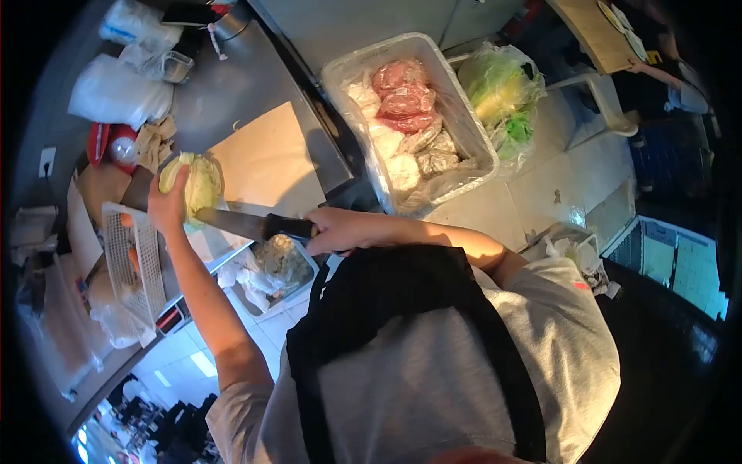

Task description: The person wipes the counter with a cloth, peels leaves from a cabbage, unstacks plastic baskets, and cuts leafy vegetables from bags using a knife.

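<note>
A pale green cabbage [202, 182] is held in my left hand [168, 203], whose fingers press round its left side. My right hand [340, 230] is closed round the black handle of a knife [239, 224]. The blade points left, and its tip end touches or lies right beside the lower edge of the cabbage. Just right of the cabbage is a light brown cutting board [270, 158] on the metal counter [224, 89].
A lined white bin [487, 155] holds red and pale bagged food. Bagged leafy greens [502, 100] stand beside it. A white basket [147, 271] with carrots is at left, a tub [310, 271] below the board. Another person's arm [657, 76] shows at upper right.
</note>
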### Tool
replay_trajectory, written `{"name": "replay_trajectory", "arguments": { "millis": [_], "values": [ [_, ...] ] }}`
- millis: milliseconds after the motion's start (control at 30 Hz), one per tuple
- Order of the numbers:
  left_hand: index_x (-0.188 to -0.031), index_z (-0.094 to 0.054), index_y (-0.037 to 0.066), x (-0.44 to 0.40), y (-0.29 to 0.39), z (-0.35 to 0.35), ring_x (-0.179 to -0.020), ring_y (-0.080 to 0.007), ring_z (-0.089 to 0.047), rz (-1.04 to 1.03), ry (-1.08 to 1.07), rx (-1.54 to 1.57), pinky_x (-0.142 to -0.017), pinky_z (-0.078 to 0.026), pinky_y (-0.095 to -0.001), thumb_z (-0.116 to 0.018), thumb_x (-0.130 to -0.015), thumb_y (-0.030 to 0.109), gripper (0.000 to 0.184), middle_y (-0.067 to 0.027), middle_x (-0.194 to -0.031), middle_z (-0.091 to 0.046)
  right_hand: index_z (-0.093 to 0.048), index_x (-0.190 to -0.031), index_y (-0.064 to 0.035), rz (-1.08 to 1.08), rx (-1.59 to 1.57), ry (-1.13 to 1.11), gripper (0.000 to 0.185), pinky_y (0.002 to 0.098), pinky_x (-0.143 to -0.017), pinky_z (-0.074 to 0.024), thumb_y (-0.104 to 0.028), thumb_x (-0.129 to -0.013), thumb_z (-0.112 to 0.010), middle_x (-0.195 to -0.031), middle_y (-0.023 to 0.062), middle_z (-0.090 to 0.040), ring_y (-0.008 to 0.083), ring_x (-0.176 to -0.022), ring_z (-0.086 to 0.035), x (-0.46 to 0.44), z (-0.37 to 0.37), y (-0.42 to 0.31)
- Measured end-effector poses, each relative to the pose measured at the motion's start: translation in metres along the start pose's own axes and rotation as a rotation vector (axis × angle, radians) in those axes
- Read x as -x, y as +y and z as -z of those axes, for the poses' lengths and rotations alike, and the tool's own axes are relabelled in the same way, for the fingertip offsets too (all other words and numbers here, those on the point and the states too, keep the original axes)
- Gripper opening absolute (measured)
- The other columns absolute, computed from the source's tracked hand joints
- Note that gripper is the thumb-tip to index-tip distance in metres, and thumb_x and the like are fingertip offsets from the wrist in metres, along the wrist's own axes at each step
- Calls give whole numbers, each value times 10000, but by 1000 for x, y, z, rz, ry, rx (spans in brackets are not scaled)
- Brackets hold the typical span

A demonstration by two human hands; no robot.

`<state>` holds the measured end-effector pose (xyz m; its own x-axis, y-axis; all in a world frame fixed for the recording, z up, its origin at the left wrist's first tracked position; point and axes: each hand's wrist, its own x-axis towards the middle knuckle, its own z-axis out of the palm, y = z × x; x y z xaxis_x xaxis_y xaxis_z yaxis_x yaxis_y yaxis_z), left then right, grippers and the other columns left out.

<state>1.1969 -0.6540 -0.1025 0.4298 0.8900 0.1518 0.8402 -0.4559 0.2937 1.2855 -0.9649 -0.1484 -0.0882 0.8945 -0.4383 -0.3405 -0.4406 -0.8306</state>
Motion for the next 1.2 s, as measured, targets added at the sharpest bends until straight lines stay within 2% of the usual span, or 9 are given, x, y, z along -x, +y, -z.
{"name": "replay_trajectory", "arguments": {
  "millis": [167, 333, 433, 500, 567, 633, 767, 933, 1200],
  "values": [
    [-1153, -510, 27, -43, -80, -30, -1015, -281, -523, 120, -39, 360, -881, -383, -345, -620, -634, 572, 761, -178, -1084, -559, -454, -1117, 45, 248, 286, 248, 539, 274, -563, -449, -235, -709, -668, -723, 90, -592, 134, -669, -557, 83, 54, 71],
    [-1130, -508, 57, 43, -44, -13, -1032, -307, -487, -277, 208, 270, -863, -396, -386, -758, -581, 354, 672, -167, -1111, -519, -500, -1051, -41, 145, 8, 431, 255, 198, -447, -372, -133, -820, -554, -629, 0, -524, 62, -483, -463, 76, 59, 0],
    [-1205, -428, 66, 69, -44, -7, -1115, -348, -401, -418, 240, 203, -913, -350, -406, -773, -541, 356, 802, -190, -1204, -429, -398, -1136, -68, 506, 13, 212, 311, 181, -448, -363, -85, -841, -493, -621, -15, -492, 51, -489, -454, 29, 56, -8],
    [-1229, -400, 66, 80, -43, -5, -1131, -360, -378, -376, 242, 193, -927, -335, -408, -777, -526, 353, 847, -200, -1227, -400, -356, -1160, -62, 383, 153, 166, 368, 247, -470, -412, -102, -826, -504, -665, 45, -543, 130, -509, -527, 4, 46, -26],
    [-1242, -374, 36, 81, -42, -2, -1132, -341, -376, -396, 236, 233, -943, -317, -402, -761, -554, 351, 850, -198, -1225, -387, -379, -1147, -51, 705, 764, 448, 408, 319, -527, -453, -139, -793, -562, -737, 146, -570, 237, -610, -590, -29, 23, -36],
    [-1262, -338, 33, 80, -51, -2, -1150, -330, -359, -390, 226, 246, -956, -306, -394, -767, -548, 329, 884, -188, -1250, -360, -356, -1163, -42, 662, 853, 507, 479, 413, -579, -461, -178, -760, -577, -803, 204, -571, 369, -671, -577, -46, -6, -53],
    [-1259, -343, 49, 80, -78, 3, -1165, -324, -350, -364, 138, 471, -975, -299, -378, -775, -538, 272, 870, -198, -1261, -340, -357, -1188, -32, 952, 928, 694, 482, 378, -573, -465, -183, -782, -568, -883, 187, -574, 348, -664, -577, -79, -30, -57],
    [-1259, -339, 38, 73, -98, -5, -1148, -295, -360, -184, 101, 680, -967, -304, -360, -760, -591, 282, 827, -183, -1237, -354, -348, -1233, -75, 566, 1130, 697, 518, 420, -590, -466, -175, -769, -553, -861, 168, -559, 331, -731, -573, -102, -11, -31],
    [-1168, -448, 26, 57, -58, -6, -1067, -327, -430, -197, 196, 411, -903, -346, -375, -737, -624, 327, 686, -217, -1117, -458, -371, -1237, -150, 546, 1117, 782, 491, 424, -553, -464, -187, -776, -535, -815, 160, -535, 325, -631, -567, -98, -22, -29]
  ]
}}
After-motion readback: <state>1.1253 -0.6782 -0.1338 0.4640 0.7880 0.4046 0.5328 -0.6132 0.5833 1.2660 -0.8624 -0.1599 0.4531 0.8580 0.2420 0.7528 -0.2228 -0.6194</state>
